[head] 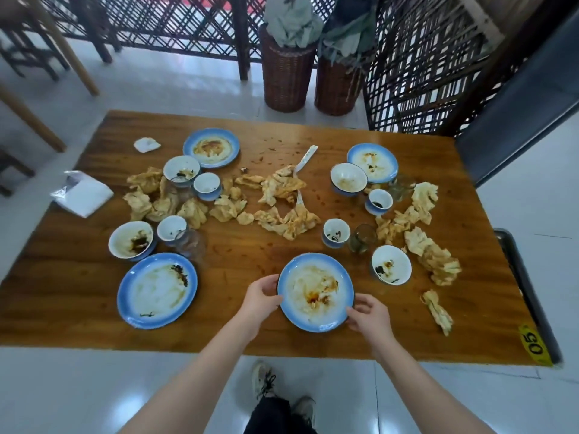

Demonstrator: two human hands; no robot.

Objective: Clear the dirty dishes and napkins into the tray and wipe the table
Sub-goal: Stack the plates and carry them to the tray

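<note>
A dirty blue-rimmed plate (pixel 315 292) lies near the front edge of the wooden table (pixel 250 333). My left hand (pixel 261 297) grips its left rim and my right hand (pixel 369 314) grips its lower right rim. Another dirty plate (pixel 156 291) lies to the left, and two more sit at the back (pixel 211 147) and back right (pixel 372 162). Several small bowls and cups, such as a bowl (pixel 131 240) and a cup (pixel 336 232), are scattered about. Stained crumpled napkins (pixel 282 189) are strewn across the middle and the right side (pixel 435 261). No tray shows.
A glass (pixel 362 238) stands by the cup and another (pixel 191 244) at the left. A white spoon (pixel 305 159) lies mid-table. A white packet (pixel 83 194) overhangs the left edge. Two wicker baskets (pixel 286 73) and a lattice screen stand behind. A dark chair (pixel 529 277) is at the right.
</note>
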